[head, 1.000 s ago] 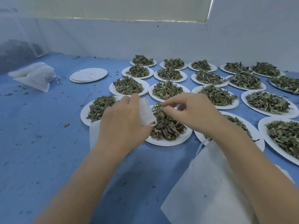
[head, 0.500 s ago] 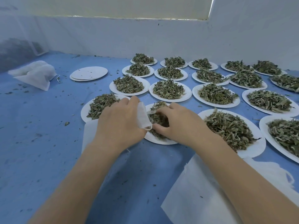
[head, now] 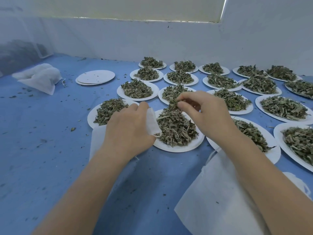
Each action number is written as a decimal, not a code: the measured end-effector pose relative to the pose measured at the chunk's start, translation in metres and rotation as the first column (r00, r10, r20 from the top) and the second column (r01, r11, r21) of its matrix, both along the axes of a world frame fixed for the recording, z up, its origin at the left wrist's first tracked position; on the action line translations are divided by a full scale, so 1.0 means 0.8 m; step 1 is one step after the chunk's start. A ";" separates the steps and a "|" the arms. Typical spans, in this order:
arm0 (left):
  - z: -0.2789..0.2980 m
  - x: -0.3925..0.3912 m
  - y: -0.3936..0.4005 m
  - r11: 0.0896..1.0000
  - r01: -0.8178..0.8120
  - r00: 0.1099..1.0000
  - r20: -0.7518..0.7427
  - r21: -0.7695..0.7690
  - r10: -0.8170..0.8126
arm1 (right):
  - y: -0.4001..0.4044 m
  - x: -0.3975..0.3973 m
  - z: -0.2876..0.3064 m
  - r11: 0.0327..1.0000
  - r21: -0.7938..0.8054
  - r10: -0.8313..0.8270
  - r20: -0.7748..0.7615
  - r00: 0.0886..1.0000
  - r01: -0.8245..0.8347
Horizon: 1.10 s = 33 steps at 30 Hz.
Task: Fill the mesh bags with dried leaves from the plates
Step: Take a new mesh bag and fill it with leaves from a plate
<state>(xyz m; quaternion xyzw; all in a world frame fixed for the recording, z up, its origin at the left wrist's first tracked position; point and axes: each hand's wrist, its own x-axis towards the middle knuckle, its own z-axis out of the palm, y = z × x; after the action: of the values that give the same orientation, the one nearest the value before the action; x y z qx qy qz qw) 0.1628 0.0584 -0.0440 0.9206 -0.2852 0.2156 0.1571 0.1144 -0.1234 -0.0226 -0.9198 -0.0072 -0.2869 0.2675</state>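
- Step in hand: transfer of dried leaves from the nearest plate (head: pixel 179 147) into the mesh bag (head: pixel 151 122). Your judgement here should be that loading of this bag has only begun, since the heap on the plate is close to full.
- Left hand (head: pixel 126 131): your fingers are curled around the mouth of the mesh bag, gripping it at the 9 o'clock edge of the plate. The rest of the bag lies flat on the blue table (head: pixel 42 150) under your wrist.
- Right hand (head: pixel 201 111): thumb and fingertips are closed in a pinch on a tuft of leaves (head: pixel 173 101), raised above the heap (head: pixel 176 129) at its 12 o'clock side.
- Next move: carry the tuft toward 9 o'clock and into the bag mouth. Whether the mouth is spread wide enough cannot be told from this view; open it first if needed.
- Risk: loose fragments will likely drop between plate and bag; crumbs already litter the table.
- Stock: many loaded plates extend from 12 to 3 o'clock. A stack of bare plates (head: pixel 94 77) sits at 11 o'clock.
- A filled bag (head: pixel 39 77) rests at 10 o'clock. A spare flat bag (head: pixel 211 197) lies at 5 o'clock beneath your right forearm.
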 end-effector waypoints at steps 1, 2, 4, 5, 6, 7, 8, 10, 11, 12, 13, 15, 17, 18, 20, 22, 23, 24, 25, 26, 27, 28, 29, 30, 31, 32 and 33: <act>0.000 0.000 0.000 1.000 0.002 1.000 0.005 -0.005 -0.002 | 0.001 -0.001 0.002 0.999 0.008 0.033 0.020 0.999 -0.033; -0.001 0.000 -0.001 1.000 0.003 1.000 0.013 -0.012 -0.003 | 0.003 -0.003 0.004 0.997 0.008 0.073 0.035 0.997 -0.073; -0.002 0.000 -0.002 0.999 0.004 1.000 0.030 -0.033 -0.003 | 0.008 -0.004 0.005 0.987 -0.030 0.160 0.048 0.986 -0.158; -0.002 0.000 -0.003 0.999 0.006 0.999 0.035 -0.046 -0.004 | 0.012 -0.004 0.005 0.979 -0.062 0.195 0.035 0.980 -0.193; -0.002 -0.001 -0.004 0.998 0.010 0.999 0.037 -0.062 -0.008 | 0.016 -0.004 0.005 0.971 -0.088 0.226 0.014 0.974 -0.224; -0.002 -0.002 -0.005 0.997 0.017 0.999 0.042 -0.080 -0.014 | 0.020 -0.004 0.005 0.963 -0.103 0.250 -0.002 0.968 -0.249; -0.002 -0.004 -0.007 0.995 0.027 0.999 0.049 -0.098 -0.022 | 0.025 -0.005 0.004 0.958 -0.107 0.266 -0.010 0.964 -0.266; -0.002 -0.007 -0.011 0.990 0.062 0.996 0.073 -0.124 -0.053 | 0.036 -0.006 0.001 0.957 -0.089 0.276 -0.018 0.961 -0.277; -0.002 -0.009 -0.014 0.987 0.085 0.993 0.089 -0.133 -0.074 | 0.042 -0.006 0.000 0.962 -0.064 0.265 -0.034 0.964 -0.267; -0.001 -0.011 -0.016 0.985 0.104 0.990 0.110 -0.141 -0.089 | 0.047 -0.006 0.000 0.966 -0.029 0.253 -0.061 0.966 -0.255; 0.000 -0.013 -0.018 0.982 0.116 0.987 0.130 -0.146 -0.097 | 0.050 -0.005 0.000 0.967 0.008 0.254 -0.097 0.962 -0.254; 0.001 -0.014 -0.018 0.980 0.136 0.981 0.159 -0.146 -0.113 | 0.047 -0.003 0.000 0.957 0.045 0.289 -0.204 0.935 -0.286; 0.001 -0.013 -0.017 0.981 0.140 0.983 0.142 -0.136 -0.121 | 0.039 -0.003 0.003 0.936 0.099 0.352 -0.269 0.897 -0.337; 0.000 -0.012 -0.016 0.984 0.120 0.988 0.117 -0.131 -0.105 | 0.035 -0.005 0.006 0.926 0.161 0.375 -0.265 0.888 -0.343; 0.000 -0.010 -0.012 0.990 0.056 0.998 0.049 -0.126 -0.050 | 0.023 -0.007 0.009 0.918 0.266 0.353 -0.219 0.910 -0.292; 0.000 -0.007 -0.009 0.992 0.020 0.999 -0.036 -0.126 -0.025 | 0.011 -0.008 0.009 0.974 0.149 0.206 -0.253 0.945 -0.173; 0.000 -0.005 -0.007 0.993 0.013 0.997 -0.078 -0.121 -0.023 | 0.006 -0.007 0.008 0.993 0.032 0.121 -0.316 0.941 -0.117; 0.000 -0.004 -0.006 0.993 0.010 0.993 -0.112 -0.115 -0.023 | 0.004 -0.007 0.008 0.993 -0.075 0.053 -0.388 0.920 -0.089; 0.000 -0.003 -0.005 0.994 0.007 0.991 -0.135 -0.109 -0.022 | 0.005 -0.007 0.007 0.984 -0.157 0.004 -0.458 0.889 -0.085; 0.000 -0.003 -0.006 0.995 0.004 0.989 -0.149 -0.101 -0.019 | 0.007 -0.006 0.005 0.972 -0.215 -0.030 -0.509 0.860 -0.093; -0.001 -0.004 -0.006 0.996 0.002 0.988 -0.155 -0.092 -0.016 | 0.011 -0.004 0.003 0.963 -0.252 -0.053 -0.537 0.842 -0.100; -0.001 -0.004 -0.007 0.996 0.001 0.987 -0.157 -0.086 -0.014 | 0.014 -0.003 0.000 0.954 -0.281 -0.070 -0.546 0.835 -0.104; 0.000 -0.005 -0.007 0.997 0.001 0.987 -0.159 -0.083 -0.014 | 0.016 -0.002 -0.002 0.947 -0.304 -0.082 -0.545 0.835 -0.106; 0.000 -0.005 -0.007 0.997 0.002 0.987 -0.161 -0.080 -0.015 | 0.018 -0.001 -0.003 0.941 -0.321 -0.088 -0.540 0.837 -0.107; 0.000 -0.005 -0.007 0.997 0.004 0.987 -0.162 -0.075 -0.016 | 0.018 -0.001 -0.004 0.937 -0.333 -0.092 -0.536 0.839 -0.110; 0.000 -0.005 -0.007 0.998 0.007 0.987 -0.161 -0.063 -0.017 | 0.019 0.000 -0.004 0.934 -0.338 -0.091 -0.534 0.841 -0.114; 0.000 -0.004 -0.007 0.999 0.011 0.987 -0.161 -0.044 -0.018 | 0.019 0.001 -0.004 0.934 -0.339 -0.090 -0.531 0.842 -0.114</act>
<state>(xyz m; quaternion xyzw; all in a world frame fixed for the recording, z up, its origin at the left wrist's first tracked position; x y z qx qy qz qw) 0.1592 0.0527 -0.0442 0.9294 -0.2735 0.1453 0.2010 0.1153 -0.1078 -0.0260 -0.9960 0.0104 -0.0092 0.0887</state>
